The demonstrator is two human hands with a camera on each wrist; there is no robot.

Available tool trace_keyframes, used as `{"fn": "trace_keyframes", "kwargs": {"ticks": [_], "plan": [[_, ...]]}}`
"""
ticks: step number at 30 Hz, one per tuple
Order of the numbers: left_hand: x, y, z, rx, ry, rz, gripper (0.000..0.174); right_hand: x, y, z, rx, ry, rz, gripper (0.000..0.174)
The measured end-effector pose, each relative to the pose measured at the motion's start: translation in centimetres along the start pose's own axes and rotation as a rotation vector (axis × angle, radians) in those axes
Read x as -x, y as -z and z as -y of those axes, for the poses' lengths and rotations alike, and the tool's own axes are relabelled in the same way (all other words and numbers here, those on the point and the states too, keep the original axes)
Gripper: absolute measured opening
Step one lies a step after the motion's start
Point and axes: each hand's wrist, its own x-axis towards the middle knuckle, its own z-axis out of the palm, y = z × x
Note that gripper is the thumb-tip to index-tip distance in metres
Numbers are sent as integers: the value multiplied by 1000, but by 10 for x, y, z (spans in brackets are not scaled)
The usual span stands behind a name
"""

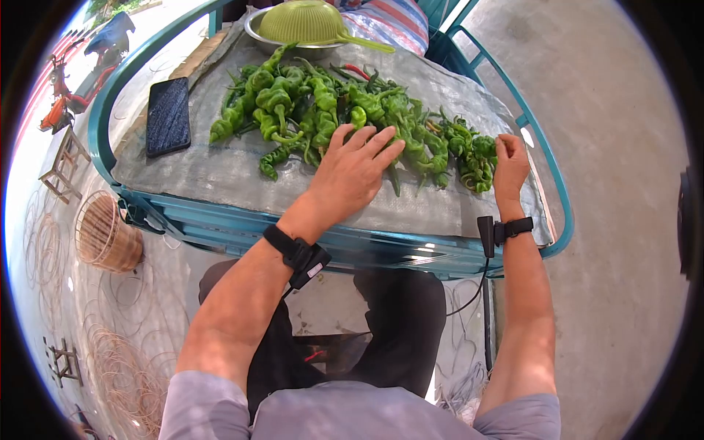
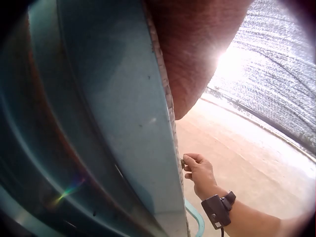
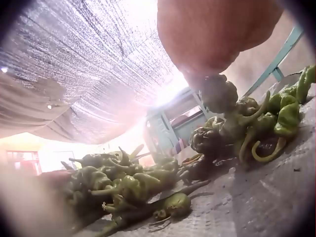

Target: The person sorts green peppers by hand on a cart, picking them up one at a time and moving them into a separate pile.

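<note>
A long heap of wrinkled green peppers [image 1: 323, 110] lies across the grey sheet [image 1: 213, 176] on a blue cart bed. My left hand [image 1: 352, 172] rests on the near side of this heap, its fingers spread over the peppers. At the heap's right end is a smaller cluster of green peppers [image 1: 477, 176]. Beside it my right hand [image 1: 511, 169] pinches a green pepper [image 3: 218, 94] between thumb and fingers. The right wrist view shows that pepper just below the hand, over other peppers. A red pepper [image 1: 356, 71] shows at the back of the heap.
A phone [image 1: 168, 117] lies left of the heap. Behind it, a green strainer [image 1: 304, 23] sits on a metal bowl [image 1: 257, 29]. Blue rails [image 1: 546, 150] edge the cart bed. A wicker basket [image 1: 110, 233] stands on the ground at left.
</note>
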Motion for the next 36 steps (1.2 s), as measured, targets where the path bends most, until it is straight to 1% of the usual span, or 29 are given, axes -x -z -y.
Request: {"fn": "trace_keyframes", "kwargs": {"ticks": [3, 4, 7, 11, 14, 17, 20, 23, 24, 27, 28, 31, 34, 36], "plan": [[0, -2, 0, 4, 2, -1, 56, -2, 0, 0, -498, -327, -98, 10], [0, -2, 0, 2, 2, -4, 56, -2, -1, 9, -611, -331, -126, 13], [1, -3, 0, -4, 6, -4, 56, -2, -12, 35, -875, -491, -123, 17], [-1, -3, 0, -10, 7, 1, 56, 12, -39, 65, -1148, -722, 9, 24], [-1, -2, 0, 8, 5, 6, 56, 19, -36, 79, -970, -870, 444, 26], [-1, -1, 0, 10, 8, 3, 56, 14, -19, 83, -772, -801, 736, 28], [0, -1, 0, 18, 8, -4, 56, 13, -24, 56, -563, -626, 526, 27], [0, -1, 1, 31, 10, -15, 55, 8, -22, 40, 82, -246, 369, 28], [-1, -1, 1, 37, 10, -18, 55, 6, -21, 44, 65, -292, 388, 30], [0, -1, -1, 33, 13, -15, 55, 21, -27, 48, 559, 43, 415, 32], [0, -1, -1, 36, 12, -15, 55, 21, -28, 47, 501, 4, 477, 37], [-1, 0, 0, 35, 9, -18, 56, 20, -33, 41, 437, -54, 453, 38], [0, 1, 0, 28, 9, -12, 56, 9, -36, 28, -125, -438, 429, 35], [-1, 0, -1, 26, 11, -8, 57, 6, -31, 29, -484, -665, 318, 31]]}}
